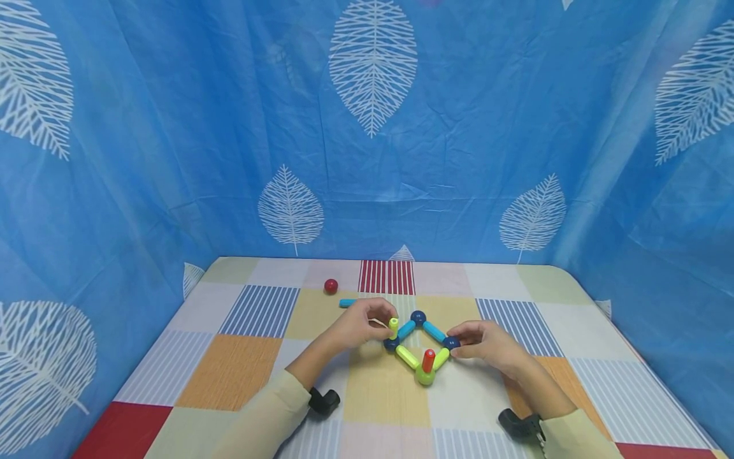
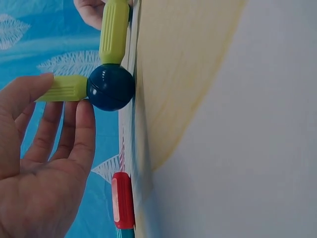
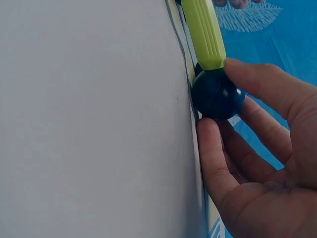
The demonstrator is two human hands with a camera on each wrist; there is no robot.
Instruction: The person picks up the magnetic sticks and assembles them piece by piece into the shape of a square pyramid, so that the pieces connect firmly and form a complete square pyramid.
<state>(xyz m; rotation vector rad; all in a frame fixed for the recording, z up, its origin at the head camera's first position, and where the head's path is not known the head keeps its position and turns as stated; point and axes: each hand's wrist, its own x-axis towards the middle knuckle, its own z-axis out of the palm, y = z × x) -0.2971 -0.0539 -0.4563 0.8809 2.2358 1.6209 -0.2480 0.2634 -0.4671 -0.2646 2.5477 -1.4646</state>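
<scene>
On the tabletop, magnetic rods and balls form a four-sided frame. Its far sides are blue rods [image 1: 434,331]; its near sides are yellow-green rods [image 1: 408,357]. My left hand [image 1: 367,324] pinches an upright yellow-green rod [image 2: 69,88] standing on the left dark blue ball [image 2: 111,88], with fingertips close by the ball. At the opposite corner, my right hand [image 1: 487,344] holds another dark blue ball [image 3: 218,94] between thumb and fingers. A third dark blue ball [image 1: 418,317] marks the far corner. The near corner is a green ball [image 1: 425,375] carrying an upright red rod [image 1: 429,361].
Beyond my left hand lie a red ball [image 1: 331,286] and a loose blue rod [image 1: 346,303], partly hidden. A red rod [image 2: 123,201] shows low in the left wrist view. Patchwork cloth [image 1: 229,373] covers the table; a blue leaf-patterned curtain [image 1: 447,127] surrounds it.
</scene>
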